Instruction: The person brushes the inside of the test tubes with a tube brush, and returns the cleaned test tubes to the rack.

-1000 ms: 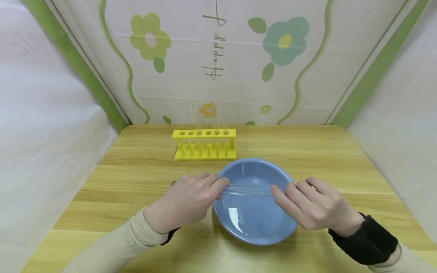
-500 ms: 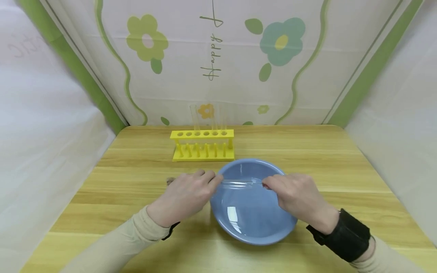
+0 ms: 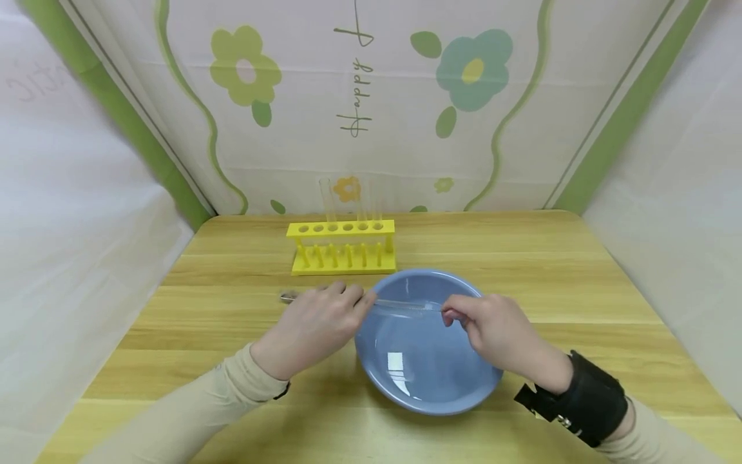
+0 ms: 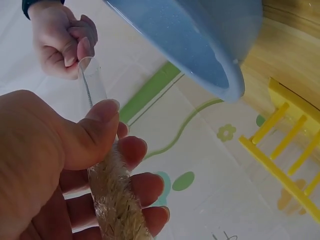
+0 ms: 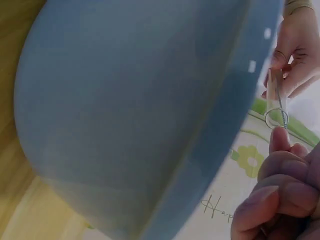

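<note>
Above the far left of a basin [image 3: 429, 380], the left hand [image 3: 315, 328] curls round a tube [image 4: 98, 92], brush [image 4: 119, 202] inside; the right hand [image 3: 501, 330] seems to pinch its wire [image 4: 88, 88]. Scrubbing looks under way; the next stroke calls for a steady tube.

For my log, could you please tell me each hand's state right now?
Left hand: closed, holding the clear, slender glass test tube.
Right hand: closed, pinching the grey twisted-metal wire.
</note>
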Tool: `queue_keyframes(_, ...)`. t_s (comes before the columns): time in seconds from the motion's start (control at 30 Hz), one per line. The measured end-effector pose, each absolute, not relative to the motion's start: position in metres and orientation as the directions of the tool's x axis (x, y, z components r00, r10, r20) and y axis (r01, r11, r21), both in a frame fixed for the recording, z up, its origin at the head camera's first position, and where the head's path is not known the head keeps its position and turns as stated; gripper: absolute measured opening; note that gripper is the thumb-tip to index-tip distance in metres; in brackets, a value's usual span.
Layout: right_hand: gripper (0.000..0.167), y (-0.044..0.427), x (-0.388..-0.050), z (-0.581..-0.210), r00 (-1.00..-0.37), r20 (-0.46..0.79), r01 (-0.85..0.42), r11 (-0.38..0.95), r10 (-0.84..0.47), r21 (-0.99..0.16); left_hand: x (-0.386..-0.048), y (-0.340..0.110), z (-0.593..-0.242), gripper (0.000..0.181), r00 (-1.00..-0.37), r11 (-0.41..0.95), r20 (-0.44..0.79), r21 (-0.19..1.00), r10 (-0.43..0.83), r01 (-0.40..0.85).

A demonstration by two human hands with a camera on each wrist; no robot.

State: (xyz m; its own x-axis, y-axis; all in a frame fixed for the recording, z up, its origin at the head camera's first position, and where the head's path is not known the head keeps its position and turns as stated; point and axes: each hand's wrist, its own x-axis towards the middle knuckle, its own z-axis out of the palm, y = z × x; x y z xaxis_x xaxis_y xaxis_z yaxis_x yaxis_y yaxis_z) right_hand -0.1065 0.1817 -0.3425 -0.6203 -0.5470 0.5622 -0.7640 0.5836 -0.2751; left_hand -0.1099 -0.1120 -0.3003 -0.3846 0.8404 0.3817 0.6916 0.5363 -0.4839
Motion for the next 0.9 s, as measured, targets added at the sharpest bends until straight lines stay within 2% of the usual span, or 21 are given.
queue_keyframes(0.2, 0.023, 0.186, -0.109, -0.338, -0.712, 0.444, -0.702, 0.526, -0.544, -0.480, -0.113, -0.112, -0.296, 0.029, -0.367, 0.525, 0.384, -0.491, 0.847, 0.696)
queue_keyframes(0.4, 0.022, 0.189, -0.111, -0.335, -0.773, 0.320, -0.602, 0.476, -0.548, -0.641, -0.115, -0.113, -0.292, 0.028, -0.355, 0.517, 0.388, -0.494, 0.851, 0.699)
queue_keyframes(0.67, 0.025, 0.193, -0.113, -0.334, -0.813, 0.200, -0.488, 0.453, -0.546, -0.746, -0.117, -0.115, -0.287, 0.024, -0.328, 0.500, 0.393, -0.508, 0.859, 0.702)
queue_keyframes(0.9, 0.025, 0.194, -0.113, -0.334, -0.821, 0.152, -0.445, 0.450, -0.550, -0.774, -0.117, -0.116, -0.284, 0.023, -0.326, 0.493, 0.382, -0.523, 0.865, 0.695)
